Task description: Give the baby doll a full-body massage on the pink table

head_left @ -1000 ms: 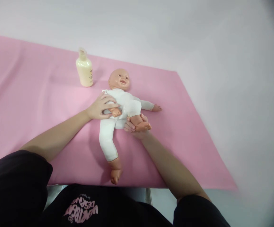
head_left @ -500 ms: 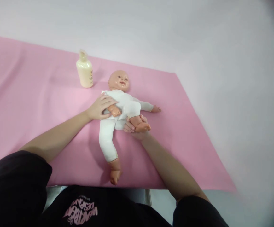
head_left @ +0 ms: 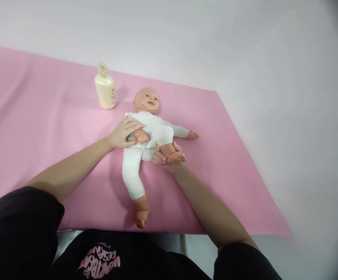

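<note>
A baby doll (head_left: 154,128) in a white suit lies on its back on a pink sheet (head_left: 40,128), head away from me. My left hand (head_left: 122,134) rests on the doll's near arm, fingers around the sleeve by its small hand. My right hand (head_left: 165,159) holds the doll's bent leg from below at the ankle, with the bare foot on top of my fingers. The doll's other leg stretches toward me, and its other arm lies out to the right.
A cream lotion bottle (head_left: 105,87) stands upright on the sheet, left of the doll's head. The sheet's near edge runs just in front of my body, and its right edge slants past the doll. A pale wall rises behind.
Almost nothing differs. Both hands keep their hold on the doll; the view has shifted very slightly.
</note>
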Motion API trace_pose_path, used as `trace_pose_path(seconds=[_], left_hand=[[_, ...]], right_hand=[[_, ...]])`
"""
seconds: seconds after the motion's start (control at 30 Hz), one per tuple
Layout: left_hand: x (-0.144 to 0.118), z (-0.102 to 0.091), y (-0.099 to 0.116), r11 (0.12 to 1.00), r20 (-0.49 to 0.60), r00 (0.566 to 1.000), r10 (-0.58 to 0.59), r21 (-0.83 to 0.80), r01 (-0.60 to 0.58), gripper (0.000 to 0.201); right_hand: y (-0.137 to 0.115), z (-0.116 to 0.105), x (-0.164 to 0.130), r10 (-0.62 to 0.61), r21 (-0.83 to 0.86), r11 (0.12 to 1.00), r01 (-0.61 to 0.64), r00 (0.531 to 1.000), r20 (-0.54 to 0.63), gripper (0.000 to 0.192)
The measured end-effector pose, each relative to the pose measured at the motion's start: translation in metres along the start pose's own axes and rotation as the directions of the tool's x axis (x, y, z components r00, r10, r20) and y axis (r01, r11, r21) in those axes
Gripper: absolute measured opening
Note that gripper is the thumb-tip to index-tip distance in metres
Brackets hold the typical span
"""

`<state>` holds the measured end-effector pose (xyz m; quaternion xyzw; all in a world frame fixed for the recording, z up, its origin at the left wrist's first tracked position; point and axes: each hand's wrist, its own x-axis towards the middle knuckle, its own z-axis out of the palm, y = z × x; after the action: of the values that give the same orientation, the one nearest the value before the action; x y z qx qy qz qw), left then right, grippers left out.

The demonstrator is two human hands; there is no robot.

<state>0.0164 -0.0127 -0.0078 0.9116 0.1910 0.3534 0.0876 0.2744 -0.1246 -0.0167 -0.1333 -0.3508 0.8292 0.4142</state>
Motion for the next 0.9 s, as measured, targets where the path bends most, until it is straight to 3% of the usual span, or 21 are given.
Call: trace_pose_path(seconds=[0.3,0.57,0.9], left_hand=[[-0.0021,0.0024,-0.0026,0.999,-0.034,0.998,0.044,0.010,-0.043,0.064],[-0.0014,0.0018,-0.0028,0.999,-0.029,0.999,0.021,-0.031,-0.022,0.059],[-0.0011,-0.0003,-0.0025,0.999,-0.011,1.000,0.021,-0.048,-0.021,0.056]], right_hand=[[0.0002,-0.0015,-0.0015,0.014,-0.051,0.999,-0.016,1.000,-0.025,0.053],[0.0018,0.0005,-0.0014,0.024,-0.082,0.996,-0.039,0.986,-0.168,0.059],[0.0030,-0.0031,-0.0017,0.020,-0.099,0.995,-0.033,0.990,-0.136,0.062]])
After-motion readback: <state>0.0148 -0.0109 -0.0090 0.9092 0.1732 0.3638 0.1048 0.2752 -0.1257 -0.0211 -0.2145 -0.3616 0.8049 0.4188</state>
